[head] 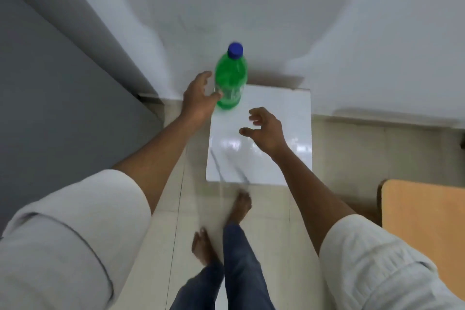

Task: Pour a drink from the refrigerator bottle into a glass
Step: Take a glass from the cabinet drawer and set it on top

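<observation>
Green bottle (230, 82) stands upright on the white worktop (276, 118), at the far left corner of that surface, close to the white wall (251, 7). Long axis vertical; blue cap (235, 50) on, pointing up and, in this wide view, leaning slightly away from the person. Base sits on the worktop near its left edge. Label area on the lower body is blurred, not readable.

Left hand (198, 98): reached forward to the left side of the bottle. Fingers spread and loosely curved; thumb tip (217, 95) lies against or just beside the bottle's lower body. Motion blur prevents telling whether there is true contact. The fingers do not wrap the bottle.

Right hand (266, 128): hovers above the worktop, to the right of the bottle and nearer the person than it, apart from it. Fingers spread and hooked, thumb out to the left, holding nothing.

Both forearms bare, white sleeves (75, 234) rolled to the elbow. Bare feet (241, 206) and blue trousers (241, 272) on the tiled floor (156, 246), on the person's side of the worktop. Grey panel (50, 95) stands well left of the bottle. A wooden surface (425, 211) sits right of the worktop, at the frame edge.
</observation>
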